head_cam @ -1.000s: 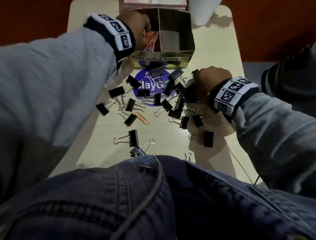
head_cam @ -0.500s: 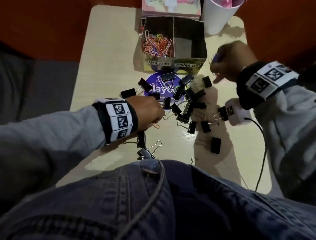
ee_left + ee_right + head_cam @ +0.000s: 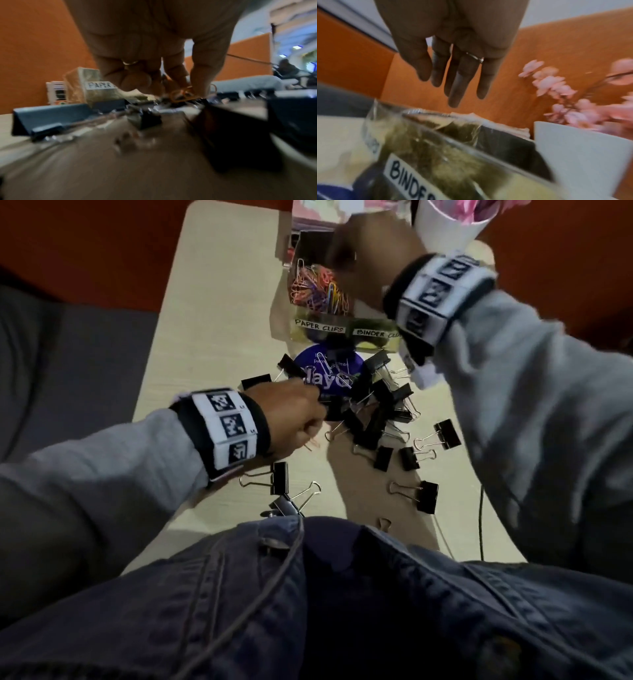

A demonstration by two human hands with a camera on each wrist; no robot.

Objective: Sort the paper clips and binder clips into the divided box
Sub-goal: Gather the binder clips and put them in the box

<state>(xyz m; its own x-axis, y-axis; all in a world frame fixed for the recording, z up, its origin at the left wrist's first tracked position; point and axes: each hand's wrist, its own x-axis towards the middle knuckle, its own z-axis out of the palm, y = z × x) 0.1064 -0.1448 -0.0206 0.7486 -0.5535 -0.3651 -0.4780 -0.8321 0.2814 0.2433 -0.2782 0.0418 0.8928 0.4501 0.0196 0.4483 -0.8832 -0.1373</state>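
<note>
The divided box (image 3: 342, 332) stands at the table's far side, labelled PAPER CLIPS and BINDER CLIPS. Coloured paper clips (image 3: 318, 290) fill its left compartment. Black binder clips (image 3: 376, 409) lie heaped in front of it, over a purple disc (image 3: 329, 371). My left hand (image 3: 318, 422) is low at the heap's left edge. Its thumb and forefinger pinch an orange paper clip (image 3: 184, 93) just above the table. My right hand (image 3: 342, 258) hovers over the box, fingers (image 3: 453, 88) straight and holding nothing.
A white cup (image 3: 448, 224) with pink flowers stands right of the box, and a pink carton (image 3: 315, 213) behind it. Loose binder clips (image 3: 279, 482) (image 3: 428, 496) lie near the front edge. A thin cable (image 3: 481, 525) runs along the right. Denim covers the near edge.
My right hand rose from beside the heap to above the box and spread its fingers. My left hand came back from the box to the heap and closed on an orange paper clip.
</note>
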